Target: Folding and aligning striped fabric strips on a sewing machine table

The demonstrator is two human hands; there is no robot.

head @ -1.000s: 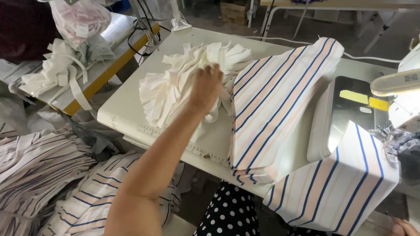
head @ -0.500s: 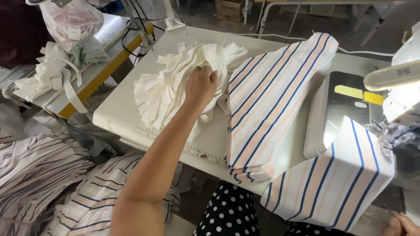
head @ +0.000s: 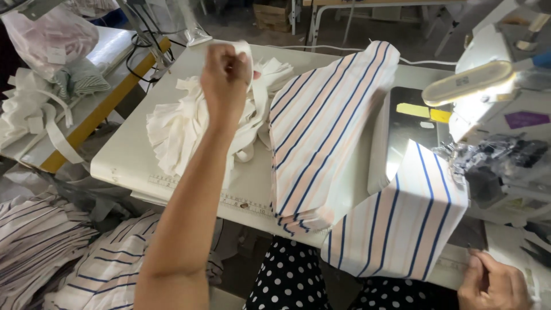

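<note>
The left hand (head: 225, 72) is clamped on a white strip (head: 245, 51) above the white pile (head: 178, 129) on the worktop (head: 123, 163). The right hand (head: 493, 282), fingers loosely apart, rests by the striped cloth (head: 402, 224).

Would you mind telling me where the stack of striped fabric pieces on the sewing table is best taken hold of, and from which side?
Probably at the near end of the striped stack, coming from the seated person's side. That end overhangs the table edge, so fingers could slip under and the thumb press on top, pinching all the layers at once. The far end lies flat on the table, beside the white pieces that the left hand grips.
</note>
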